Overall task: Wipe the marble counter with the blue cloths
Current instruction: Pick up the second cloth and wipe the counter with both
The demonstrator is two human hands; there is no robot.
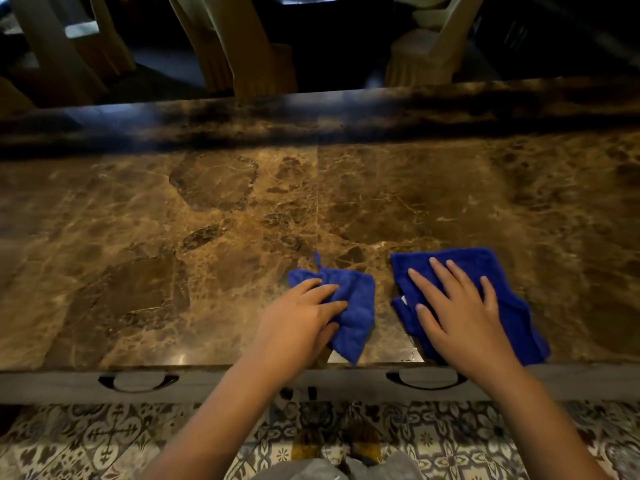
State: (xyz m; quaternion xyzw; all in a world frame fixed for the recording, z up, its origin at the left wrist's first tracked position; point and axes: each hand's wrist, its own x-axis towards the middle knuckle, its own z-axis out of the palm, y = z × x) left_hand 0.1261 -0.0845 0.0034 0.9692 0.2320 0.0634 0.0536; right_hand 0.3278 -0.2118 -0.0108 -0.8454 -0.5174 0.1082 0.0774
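Observation:
The brown marble counter [214,216] runs across the whole view. Two blue cloths lie near its front edge. The smaller blue cloth [356,313] is folded, with a small loop at its far corner; my left hand [298,320] rests on its left side, fingers curled into the fabric. The larger blue cloth [481,268] lies to the right, one corner hanging over the counter's front edge. My right hand [453,306] presses flat on it with fingers spread.
A raised marble ledge [311,119] borders the counter's far side, with wooden chairs [249,64] in the dark beyond. Below the front edge are drawers with curved handles [138,382]. Patterned floor tiles [104,441] lie underfoot.

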